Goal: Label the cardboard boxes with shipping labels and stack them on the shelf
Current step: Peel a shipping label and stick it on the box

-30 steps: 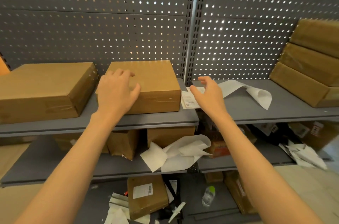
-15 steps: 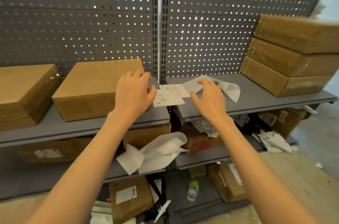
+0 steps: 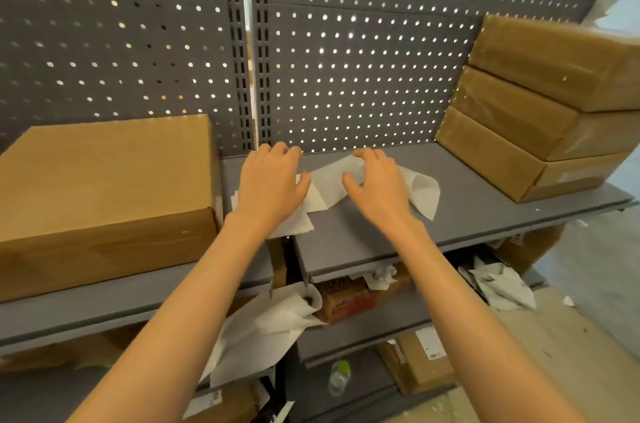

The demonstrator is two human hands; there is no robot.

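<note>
**Labels under both hands on the top shelf**

Labels (image 3: 304,211), flat white sheets, lie on the grey shelf (image 3: 467,211) under and just beside the left hand (image 3: 270,185). That hand sits palm down over them, its fingers (image 3: 280,150) loosely curled with the tips toward the pegboard (image 3: 363,76); I cannot tell whether they pinch a sheet or only rest on it. The right hand (image 3: 379,187) hovers over a curled backing sheet (image 3: 420,190), fingers slightly spread and bent, the thumb at the sheet's edge; contact is unclear. Left of the left fingers, just beside them, stands a box (image 3: 104,187). Well to the right of the right fingers, three boxes (image 3: 540,110) are stacked. Below the hands, loose paper (image 3: 263,329) spills from the lower shelf.
</note>
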